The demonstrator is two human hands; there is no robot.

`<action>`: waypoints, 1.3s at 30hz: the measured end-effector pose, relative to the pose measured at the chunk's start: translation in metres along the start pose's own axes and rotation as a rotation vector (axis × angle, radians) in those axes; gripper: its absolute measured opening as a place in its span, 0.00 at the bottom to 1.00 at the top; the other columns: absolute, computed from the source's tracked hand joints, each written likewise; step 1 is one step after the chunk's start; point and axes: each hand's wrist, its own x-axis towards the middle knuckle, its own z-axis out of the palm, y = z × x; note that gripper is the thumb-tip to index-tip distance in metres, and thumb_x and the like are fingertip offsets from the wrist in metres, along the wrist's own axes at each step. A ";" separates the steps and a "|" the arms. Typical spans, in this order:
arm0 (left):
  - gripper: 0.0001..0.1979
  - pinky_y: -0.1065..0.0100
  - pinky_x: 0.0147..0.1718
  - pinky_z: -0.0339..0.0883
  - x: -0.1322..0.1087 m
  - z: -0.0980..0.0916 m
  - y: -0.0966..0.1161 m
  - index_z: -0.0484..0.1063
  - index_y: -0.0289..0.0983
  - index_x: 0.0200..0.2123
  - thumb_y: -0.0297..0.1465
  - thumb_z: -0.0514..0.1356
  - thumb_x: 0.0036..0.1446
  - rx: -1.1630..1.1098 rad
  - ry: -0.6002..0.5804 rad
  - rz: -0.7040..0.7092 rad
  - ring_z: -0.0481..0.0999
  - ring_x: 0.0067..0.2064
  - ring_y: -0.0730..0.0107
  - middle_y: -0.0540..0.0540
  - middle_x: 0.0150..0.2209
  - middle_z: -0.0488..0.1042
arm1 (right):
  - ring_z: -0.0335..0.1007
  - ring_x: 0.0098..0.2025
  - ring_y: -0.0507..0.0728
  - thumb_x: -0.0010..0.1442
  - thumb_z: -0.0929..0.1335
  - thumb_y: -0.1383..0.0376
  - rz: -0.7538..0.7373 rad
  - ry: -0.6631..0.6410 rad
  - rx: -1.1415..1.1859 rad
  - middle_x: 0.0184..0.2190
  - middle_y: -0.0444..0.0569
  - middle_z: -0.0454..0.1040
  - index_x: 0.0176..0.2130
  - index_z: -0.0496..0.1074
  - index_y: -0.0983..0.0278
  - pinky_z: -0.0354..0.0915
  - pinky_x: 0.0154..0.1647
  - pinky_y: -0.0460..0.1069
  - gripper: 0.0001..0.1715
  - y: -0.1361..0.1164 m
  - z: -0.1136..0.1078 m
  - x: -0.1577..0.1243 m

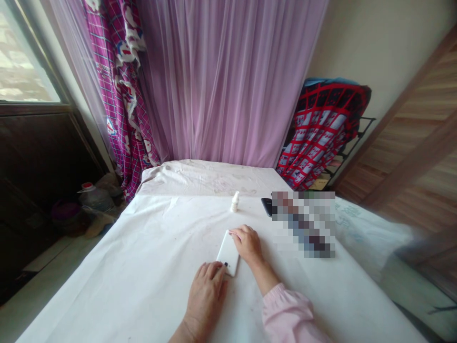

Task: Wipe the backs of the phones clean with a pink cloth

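Hands are meeting over a white phone (pixel 227 255) on the white-covered table (pixel 143 267), a little right of the middle and nearer the front edge than the back. The phone is lying face down and slightly askew, its long sides running roughly from front to back. It is a slim slab with rounded corners and a plain glossy back, with one small dark camera lens showing at the end closest to you.

Your left hand (pixel 207 295) is lying flat, fingers pressed together, with the fingertips touching the phone's near end. Your right hand (pixel 247 244), coming out of a pink sleeve (pixel 289 312), is resting along the phone's right side with the fingers bent and close together over its far end. The thumb is hidden, so you cannot tell whether it is pinching the edge.

One small white bottle (pixel 234 202) is standing upright toward the back edge, well apart from the phone. One dark phone (pixel 266 206) is lying just to the bottle's right, partly hidden. That makes two phones and one bottle on the cloth. Any marking on them is too small to read.

Sheer lilac curtain (pixel 228 81) is hanging behind the back edge.
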 end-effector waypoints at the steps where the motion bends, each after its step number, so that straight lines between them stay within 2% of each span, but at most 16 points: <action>1: 0.15 0.57 0.51 0.68 -0.003 -0.002 0.001 0.71 0.41 0.47 0.24 0.55 0.57 0.003 -0.005 0.010 0.75 0.46 0.63 0.45 0.46 0.76 | 0.69 0.38 0.55 0.59 0.67 0.68 0.002 -0.002 -0.004 0.34 0.47 0.75 0.38 0.79 0.55 0.60 0.40 0.48 0.11 0.000 0.000 0.000; 6: 0.18 0.53 0.56 0.64 -0.014 -0.005 0.001 0.68 0.39 0.53 0.25 0.53 0.59 0.090 -0.041 0.076 0.72 0.53 0.59 0.43 0.50 0.74 | 0.68 0.38 0.56 0.60 0.67 0.68 -0.012 -0.004 0.000 0.34 0.48 0.74 0.38 0.79 0.56 0.58 0.40 0.48 0.11 -0.002 -0.003 -0.004; 10: 0.21 0.52 0.57 0.63 -0.018 -0.001 0.002 0.65 0.37 0.56 0.25 0.52 0.59 0.131 -0.053 0.136 0.69 0.57 0.57 0.40 0.52 0.72 | 0.67 0.39 0.56 0.61 0.67 0.66 -0.089 -0.028 0.035 0.34 0.47 0.74 0.38 0.79 0.56 0.58 0.41 0.49 0.10 -0.011 -0.006 -0.011; 19: 0.19 0.54 0.56 0.64 -0.015 0.000 0.012 0.67 0.31 0.52 0.24 0.52 0.56 0.133 -0.079 0.155 0.72 0.51 0.56 0.37 0.47 0.72 | 0.67 0.40 0.55 0.61 0.68 0.66 -0.218 -0.082 0.139 0.33 0.46 0.74 0.37 0.78 0.56 0.59 0.43 0.49 0.08 -0.025 -0.010 -0.029; 23: 0.15 0.53 0.52 0.67 -0.006 -0.011 0.019 0.69 0.33 0.46 0.23 0.55 0.54 0.133 -0.131 0.159 0.72 0.47 0.56 0.40 0.42 0.71 | 0.68 0.40 0.54 0.61 0.68 0.65 -0.202 -0.096 0.121 0.34 0.45 0.75 0.36 0.79 0.56 0.60 0.43 0.48 0.08 -0.023 -0.007 -0.022; 26: 0.12 0.54 0.46 0.70 0.000 -0.015 0.024 0.70 0.32 0.42 0.23 0.58 0.52 0.156 -0.180 0.146 0.72 0.42 0.56 0.41 0.39 0.71 | 0.68 0.40 0.54 0.61 0.68 0.65 -0.160 -0.083 0.092 0.33 0.45 0.75 0.35 0.79 0.56 0.60 0.43 0.48 0.07 -0.023 -0.003 -0.011; 29: 0.11 0.55 0.40 0.71 0.004 -0.007 0.027 0.72 0.31 0.41 0.26 0.61 0.53 0.249 -0.185 0.152 0.72 0.39 0.56 0.40 0.38 0.71 | 0.68 0.40 0.54 0.61 0.69 0.64 -0.113 -0.054 0.052 0.34 0.46 0.75 0.34 0.79 0.56 0.60 0.43 0.48 0.07 -0.021 0.001 0.001; 32: 0.16 0.54 0.39 0.70 0.005 0.009 0.029 0.74 0.29 0.43 0.32 0.62 0.53 0.364 -0.147 0.193 0.72 0.39 0.55 0.39 0.37 0.71 | 0.67 0.40 0.55 0.60 0.69 0.64 -0.057 -0.036 0.023 0.36 0.47 0.75 0.34 0.79 0.55 0.61 0.43 0.48 0.08 -0.017 0.006 0.011; 36: 0.26 0.51 0.46 0.67 0.007 0.029 0.029 0.74 0.25 0.47 0.41 0.62 0.54 0.448 -0.073 0.230 0.71 0.47 0.49 0.32 0.45 0.72 | 0.68 0.41 0.55 0.62 0.67 0.65 0.006 -0.053 0.063 0.37 0.47 0.75 0.36 0.79 0.55 0.61 0.44 0.48 0.10 -0.009 0.014 0.018; 39: 0.31 0.50 0.48 0.66 0.006 0.043 0.026 0.74 0.24 0.48 0.46 0.62 0.53 0.487 -0.088 0.227 0.72 0.48 0.49 0.30 0.46 0.73 | 0.69 0.41 0.54 0.62 0.66 0.66 0.027 -0.048 0.145 0.36 0.47 0.76 0.37 0.79 0.56 0.62 0.45 0.47 0.11 -0.003 0.022 0.023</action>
